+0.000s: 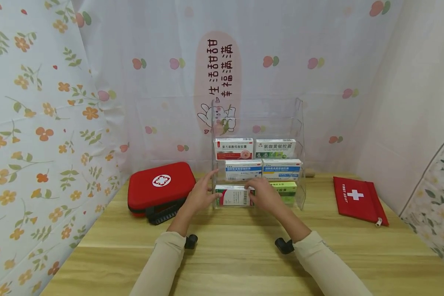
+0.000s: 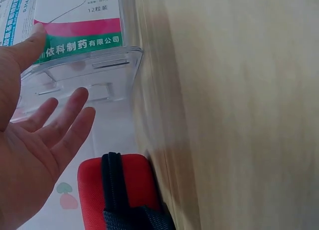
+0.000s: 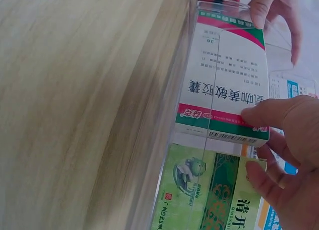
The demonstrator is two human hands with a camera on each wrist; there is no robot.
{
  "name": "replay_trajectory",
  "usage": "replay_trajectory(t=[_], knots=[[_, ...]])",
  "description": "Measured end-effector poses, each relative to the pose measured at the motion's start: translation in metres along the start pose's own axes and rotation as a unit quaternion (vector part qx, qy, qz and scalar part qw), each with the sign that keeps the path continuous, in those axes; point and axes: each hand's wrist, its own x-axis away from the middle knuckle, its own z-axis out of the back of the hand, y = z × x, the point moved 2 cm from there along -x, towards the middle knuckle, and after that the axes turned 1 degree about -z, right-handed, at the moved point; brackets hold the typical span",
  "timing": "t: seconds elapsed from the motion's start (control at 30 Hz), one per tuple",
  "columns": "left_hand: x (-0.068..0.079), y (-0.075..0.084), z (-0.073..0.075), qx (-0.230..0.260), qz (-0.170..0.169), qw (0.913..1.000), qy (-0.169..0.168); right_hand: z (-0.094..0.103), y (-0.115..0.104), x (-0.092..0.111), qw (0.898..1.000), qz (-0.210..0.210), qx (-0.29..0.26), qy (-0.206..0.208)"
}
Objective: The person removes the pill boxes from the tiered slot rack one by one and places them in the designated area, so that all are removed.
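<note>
Six medicine boxes [image 1: 234, 149] stood in the clear rack [image 1: 299, 119], two to a tier. Five sat without my touch, so I judged the filling well along; what was left, as far as showed, was to finish with the white box [image 1: 234, 195] in the left half of the lowest tier. It lay behind the clear front lip, my hands at its two ends. My left hand [image 1: 199, 195] was spread, thumb against the left end, fingers loose outside the rack; my right hand [image 1: 264, 193] was curled round the upper right corner, one fingertip on the printed face.

The boxes were thin, crisp card with square corners: a green box [image 1: 287, 191] on the right, a pair of blue-and-white boxes [image 1: 243, 169] on the tier above. The rack was smooth, see-through plastic with stepped side panels. On the pale, wood-grained worktop [image 1: 222, 263] were a rounded red case [image 1: 144, 191] with a woven black strap [image 1: 166, 213], at the left, and a flat red pouch [image 1: 360, 205], zipped, at the right
</note>
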Motion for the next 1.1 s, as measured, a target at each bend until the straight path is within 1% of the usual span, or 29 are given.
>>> replay_trajectory(t=[0.13, 0.27, 0.43, 0.53, 0.6, 0.77, 0.97, 1.1], knots=[[-0.0023, 0.0005, 0.0005, 0.008, -0.012, 0.9999, -0.005, 0.0029, -0.0019, 0.0006, 1.000, 0.005, 0.012, 0.011], [-0.0037, 0.0017, 0.0002, 0.021, -0.013, 0.9996, -0.014, 0.0056, -0.0019, 0.0001, 0.999, 0.020, 0.004, 0.033], [-0.0030, 0.0037, 0.0004, 0.016, -0.009, 0.9997, -0.018, 0.0059, 0.0014, -0.0005, 0.995, 0.039, -0.065, 0.065], [-0.0024, 0.0046, 0.0008, 0.010, -0.007, 0.9998, -0.016, 0.0057, 0.0034, -0.0005, 0.991, 0.036, -0.110, 0.072], [-0.0023, 0.0047, 0.0007, 0.009, -0.008, 0.9998, -0.016, 0.0058, 0.0041, 0.0000, 0.989, 0.036, -0.123, 0.073], [-0.0021, 0.0047, -0.0005, 0.012, -0.005, 0.9997, -0.019, 0.0047, 0.0053, 0.0012, 0.988, 0.054, -0.120, 0.083], [-0.0018, 0.0036, -0.0018, 0.010, 0.003, 0.9998, -0.019, 0.0030, 0.0049, 0.0025, 0.988, 0.044, -0.121, 0.080], [-0.0015, 0.0031, -0.0015, 0.009, -0.003, 0.9998, -0.018, 0.0028, 0.0042, 0.0028, 0.989, 0.054, -0.108, 0.081]])
